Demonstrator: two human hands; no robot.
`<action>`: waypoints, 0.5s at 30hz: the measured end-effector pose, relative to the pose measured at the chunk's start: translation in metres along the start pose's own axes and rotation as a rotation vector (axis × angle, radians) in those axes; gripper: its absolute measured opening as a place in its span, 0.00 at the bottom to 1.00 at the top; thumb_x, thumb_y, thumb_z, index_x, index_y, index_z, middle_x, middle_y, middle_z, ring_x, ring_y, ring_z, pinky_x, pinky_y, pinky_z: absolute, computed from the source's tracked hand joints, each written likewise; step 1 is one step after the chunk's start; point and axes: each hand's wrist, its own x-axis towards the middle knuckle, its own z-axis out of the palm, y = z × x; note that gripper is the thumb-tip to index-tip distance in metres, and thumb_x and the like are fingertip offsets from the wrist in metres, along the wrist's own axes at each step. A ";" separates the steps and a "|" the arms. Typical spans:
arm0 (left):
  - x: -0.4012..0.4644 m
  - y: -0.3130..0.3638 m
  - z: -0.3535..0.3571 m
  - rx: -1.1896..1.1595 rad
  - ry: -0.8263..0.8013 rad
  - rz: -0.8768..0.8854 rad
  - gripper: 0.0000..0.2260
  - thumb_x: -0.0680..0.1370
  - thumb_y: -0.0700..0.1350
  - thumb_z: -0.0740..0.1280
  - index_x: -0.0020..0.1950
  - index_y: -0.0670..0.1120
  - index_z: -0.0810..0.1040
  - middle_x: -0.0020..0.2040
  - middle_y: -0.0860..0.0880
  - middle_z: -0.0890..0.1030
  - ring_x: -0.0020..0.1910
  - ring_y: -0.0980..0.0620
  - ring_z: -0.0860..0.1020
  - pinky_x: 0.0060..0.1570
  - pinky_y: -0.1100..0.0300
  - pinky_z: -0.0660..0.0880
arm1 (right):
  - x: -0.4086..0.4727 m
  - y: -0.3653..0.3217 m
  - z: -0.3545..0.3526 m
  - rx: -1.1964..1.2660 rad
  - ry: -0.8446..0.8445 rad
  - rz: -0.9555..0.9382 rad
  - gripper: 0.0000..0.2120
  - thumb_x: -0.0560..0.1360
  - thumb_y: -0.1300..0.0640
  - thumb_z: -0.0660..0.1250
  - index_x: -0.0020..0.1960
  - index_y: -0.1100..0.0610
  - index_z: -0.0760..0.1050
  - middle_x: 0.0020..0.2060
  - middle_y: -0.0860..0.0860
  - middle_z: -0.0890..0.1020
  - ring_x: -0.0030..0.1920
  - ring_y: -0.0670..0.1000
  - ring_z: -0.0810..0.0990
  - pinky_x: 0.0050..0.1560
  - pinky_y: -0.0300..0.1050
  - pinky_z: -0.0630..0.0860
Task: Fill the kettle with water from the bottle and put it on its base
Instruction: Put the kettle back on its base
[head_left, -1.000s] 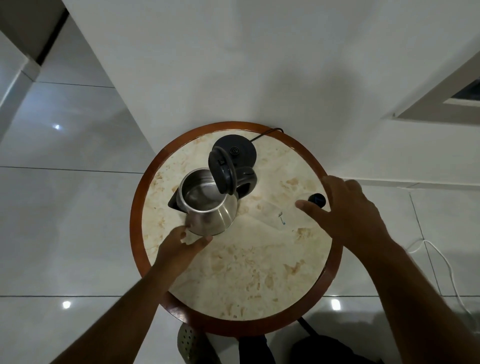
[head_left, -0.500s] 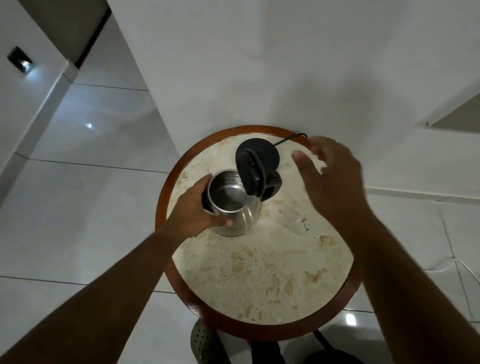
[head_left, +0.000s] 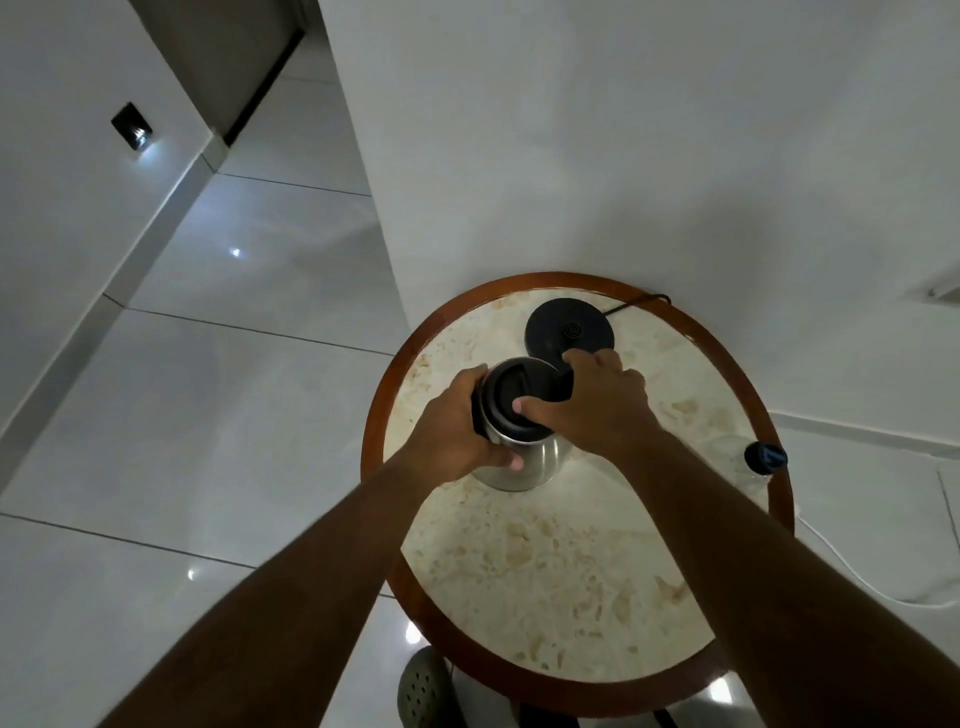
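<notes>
A steel kettle (head_left: 524, 465) with a black lid (head_left: 511, 387) stands on the round marble table (head_left: 561, 571). The lid is down over the kettle's mouth. My left hand (head_left: 457, 431) wraps the kettle's left side. My right hand (head_left: 592, 405) lies over the lid and the black handle, thumb on the lid. The round black base (head_left: 569, 328) sits just behind the kettle, bare, with its cord running off to the wall. A clear bottle with a dark blue cap (head_left: 765, 457) stands at the table's right edge; its body is hard to make out.
The table has a raised brown wooden rim (head_left: 374, 431) and stands against a white wall (head_left: 623, 156). A white cable (head_left: 852, 571) trails on the tiled floor at the right. A grey perforated shoe (head_left: 423, 691) shows below the table's near edge.
The kettle's lid, upright and open before, is now down. My right hand came from the table's right side onto the lid and handle. My left hand closed on the kettle's body.
</notes>
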 end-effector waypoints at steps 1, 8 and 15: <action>-0.001 0.000 0.000 0.008 0.001 0.007 0.44 0.58 0.50 0.83 0.69 0.55 0.64 0.60 0.58 0.74 0.59 0.54 0.73 0.57 0.61 0.73 | 0.002 0.000 -0.002 -0.032 -0.033 -0.012 0.46 0.60 0.26 0.63 0.70 0.51 0.60 0.66 0.58 0.68 0.61 0.63 0.69 0.52 0.54 0.69; -0.006 0.010 0.010 0.052 0.084 0.129 0.43 0.57 0.59 0.81 0.68 0.57 0.66 0.64 0.56 0.75 0.63 0.54 0.74 0.63 0.55 0.73 | 0.013 0.023 -0.042 -0.216 -0.359 -0.289 0.28 0.66 0.47 0.75 0.60 0.52 0.66 0.55 0.54 0.76 0.51 0.54 0.78 0.53 0.48 0.76; 0.005 0.043 0.006 0.143 0.131 0.097 0.36 0.63 0.55 0.80 0.67 0.55 0.70 0.64 0.55 0.76 0.59 0.59 0.71 0.60 0.66 0.66 | 0.004 0.041 -0.038 -0.182 -0.089 -0.293 0.11 0.76 0.51 0.65 0.54 0.55 0.69 0.48 0.53 0.78 0.45 0.52 0.80 0.48 0.45 0.77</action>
